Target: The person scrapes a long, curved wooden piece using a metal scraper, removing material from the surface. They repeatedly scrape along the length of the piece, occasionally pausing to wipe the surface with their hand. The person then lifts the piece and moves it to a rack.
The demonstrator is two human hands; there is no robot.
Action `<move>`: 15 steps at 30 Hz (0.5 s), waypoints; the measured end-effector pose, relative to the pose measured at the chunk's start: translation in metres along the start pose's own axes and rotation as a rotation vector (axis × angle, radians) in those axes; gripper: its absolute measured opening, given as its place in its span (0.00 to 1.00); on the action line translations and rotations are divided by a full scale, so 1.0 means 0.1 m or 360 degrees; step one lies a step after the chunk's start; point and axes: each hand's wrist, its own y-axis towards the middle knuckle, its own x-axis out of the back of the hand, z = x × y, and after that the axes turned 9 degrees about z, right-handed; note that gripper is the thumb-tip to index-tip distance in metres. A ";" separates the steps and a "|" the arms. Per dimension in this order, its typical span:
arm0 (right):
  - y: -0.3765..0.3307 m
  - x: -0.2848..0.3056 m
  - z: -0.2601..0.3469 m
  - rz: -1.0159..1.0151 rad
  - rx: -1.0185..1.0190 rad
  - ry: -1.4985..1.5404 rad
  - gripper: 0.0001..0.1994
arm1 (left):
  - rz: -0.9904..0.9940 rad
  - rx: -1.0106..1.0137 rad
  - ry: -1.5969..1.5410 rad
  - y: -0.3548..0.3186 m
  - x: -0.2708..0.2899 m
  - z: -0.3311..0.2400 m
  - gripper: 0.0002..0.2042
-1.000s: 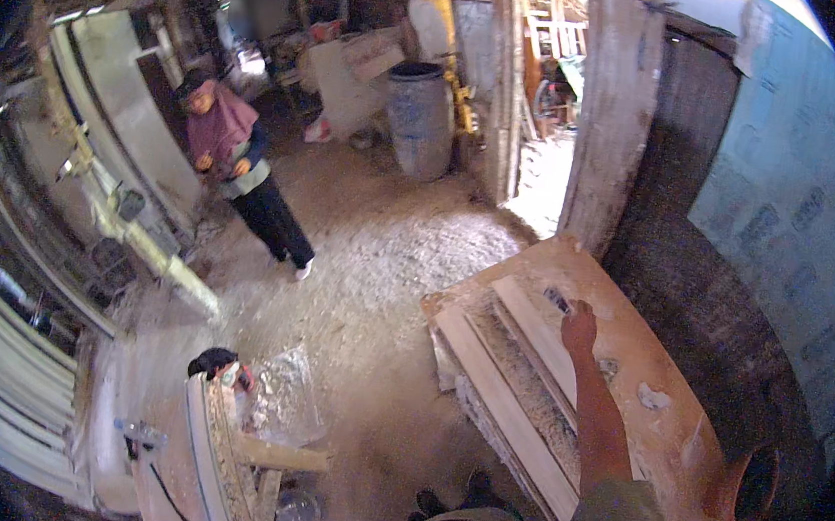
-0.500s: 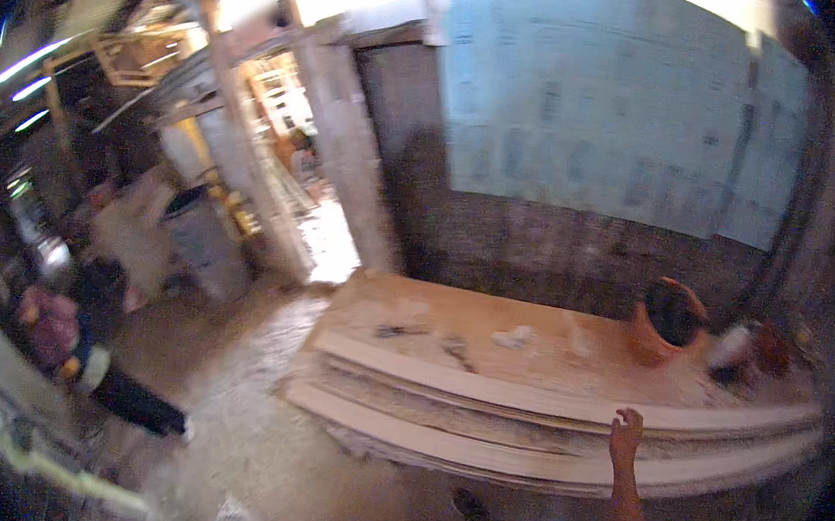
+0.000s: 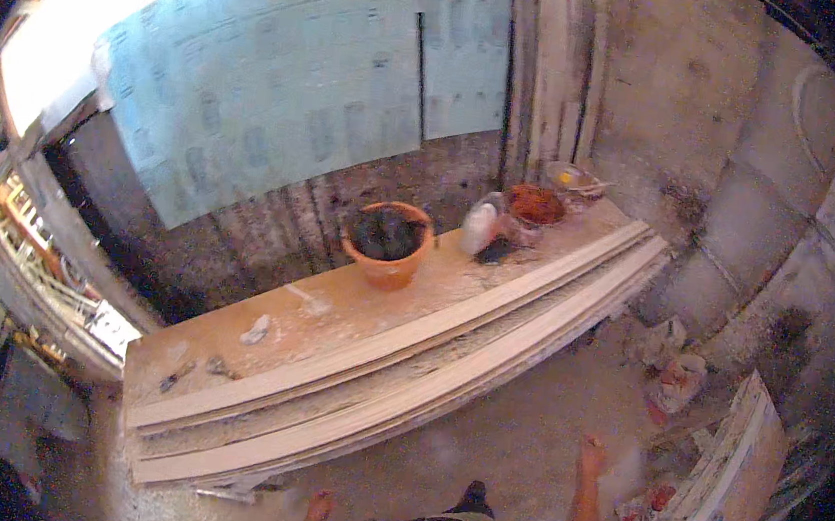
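Both arms hang low, apart. The left hand point(image 3: 317, 508) and right hand point(image 3: 592, 456) are empty, fingers loose, gripping nothing at all.

Workbench point(image 3: 332, 308) under long mouldings point(image 3: 407, 365), bucket point(image 3: 388, 245)

A long workbench point(image 3: 332, 313) runs from lower left to upper right against the wall point(image 3: 269, 236), with sheets point(image 3: 253, 94) hung on the wall above it. Long mouldings point(image 3: 407, 370) lie along the front edge of the bench, side by side. Behind them, near the middle of the bench, stands a pot point(image 3: 388, 244); to its right sit a jug point(image 3: 481, 228) and two bowls point(image 3: 535, 206), the farther one by the corner. Scraps point(image 3: 256, 329) lie on the bench to the left. On the floor, the left hand point(image 3: 317, 508) and right hand point(image 3: 592, 456) hang in front of the bench; another moulding point(image 3: 717, 490) leans at the right, rubble point(image 3: 673, 371) behind it
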 end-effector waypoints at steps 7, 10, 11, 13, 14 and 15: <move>0.70 0.00 -0.28 -0.0049 0.0117 -0.0071 0.13 | 0.0858 -0.0325 0.0098 -0.08 -2.05 -1.73 0.21; 0.98 0.07 -0.31 0.0129 0.0005 0.0139 0.14 | 0.0966 -0.0398 0.0143 -0.16 -2.62 -2.48 0.18; 1.06 0.08 -0.34 0.0192 -0.0031 0.0185 0.15 | 0.0936 -0.0479 0.0261 -0.15 -2.75 -2.68 0.17; 1.20 0.08 -0.42 0.0173 0.0045 -0.0016 0.15 | 0.0793 -0.0542 0.0241 -0.09 -2.89 -2.99 0.14; 1.26 0.05 -0.45 0.0169 0.0081 -0.0118 0.15 | 0.0691 -0.0524 0.0117 -0.03 -2.90 -3.11 0.13; 1.34 0.01 -0.48 0.0258 0.0058 -0.0019 0.15 | 0.0560 -0.0476 -0.0002 0.06 -2.88 -3.21 0.12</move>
